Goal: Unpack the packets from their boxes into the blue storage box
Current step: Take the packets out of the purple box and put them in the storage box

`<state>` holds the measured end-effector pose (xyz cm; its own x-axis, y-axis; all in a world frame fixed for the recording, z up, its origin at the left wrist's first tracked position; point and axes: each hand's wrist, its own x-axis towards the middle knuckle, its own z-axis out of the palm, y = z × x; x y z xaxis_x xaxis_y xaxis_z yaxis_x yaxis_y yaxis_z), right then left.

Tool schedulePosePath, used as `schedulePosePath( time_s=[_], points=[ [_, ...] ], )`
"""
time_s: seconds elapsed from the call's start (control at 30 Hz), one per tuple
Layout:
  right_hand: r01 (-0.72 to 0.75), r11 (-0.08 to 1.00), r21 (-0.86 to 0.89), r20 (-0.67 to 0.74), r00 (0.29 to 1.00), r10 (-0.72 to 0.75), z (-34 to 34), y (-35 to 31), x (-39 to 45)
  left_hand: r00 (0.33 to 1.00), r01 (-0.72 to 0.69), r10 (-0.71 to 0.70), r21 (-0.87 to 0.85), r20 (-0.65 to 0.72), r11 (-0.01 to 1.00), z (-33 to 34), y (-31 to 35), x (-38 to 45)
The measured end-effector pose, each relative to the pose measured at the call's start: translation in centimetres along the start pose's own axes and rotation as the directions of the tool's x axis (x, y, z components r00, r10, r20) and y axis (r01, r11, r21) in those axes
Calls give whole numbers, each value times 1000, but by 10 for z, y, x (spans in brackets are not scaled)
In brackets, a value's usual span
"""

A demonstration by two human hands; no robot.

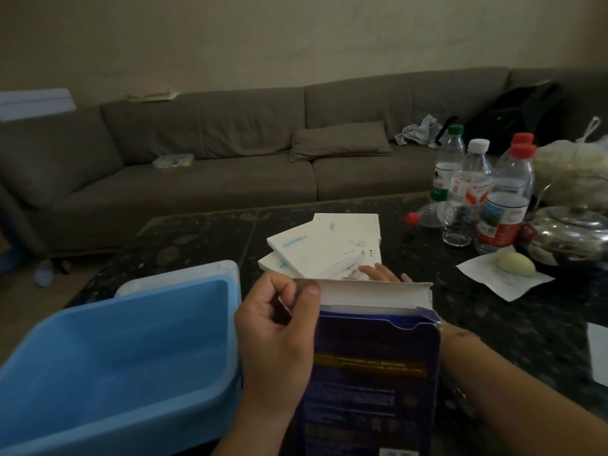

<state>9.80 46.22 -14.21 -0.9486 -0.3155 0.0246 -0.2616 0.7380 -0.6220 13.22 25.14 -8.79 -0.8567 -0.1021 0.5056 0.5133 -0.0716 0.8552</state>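
I hold a dark purple box [371, 373] upright in front of me, its white top flap [371, 292] folded open. My left hand [276, 334] pinches the flap's left corner between thumb and fingers. My right hand [385, 274] is mostly hidden behind the box; only its fingertips show above the flap, so its grip is unclear. No packet is visible in the opening. The blue storage box [108, 416] stands at the lower left and looks bare inside. Behind the purple box lie several white boxes [325, 245] in a loose pile on the table.
A white lid [184, 278] lies behind the blue box. On the dark stone table [493, 311] at right stand several water bottles [506, 192], a glass teapot [572, 232], a plastic bag and a pale round item on white paper [513, 261]. A grey sofa [197, 166] lies beyond.
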Motion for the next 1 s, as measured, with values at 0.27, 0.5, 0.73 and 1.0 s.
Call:
schedulePosePath(
  time_s=[0.27,0.5,0.73,1.0],
  points=[
    [200,694,692,-250,968,-30,-10,-66,-95,985,-101,110,74,-131,992,16,1,1],
    [190,972,-135,-755,616,-225,-5,-60,-118,990,-136,139,223,3,965,36,-1,-9],
    [182,813,-553,-485,723,-492,27,-41,-115,764,435,-519,288,383,853,21,3,-26],
    [209,787,-580,-385,781,-491,42,-36,-107,683,430,-604,443,410,787,0,-2,-25]
  ],
)
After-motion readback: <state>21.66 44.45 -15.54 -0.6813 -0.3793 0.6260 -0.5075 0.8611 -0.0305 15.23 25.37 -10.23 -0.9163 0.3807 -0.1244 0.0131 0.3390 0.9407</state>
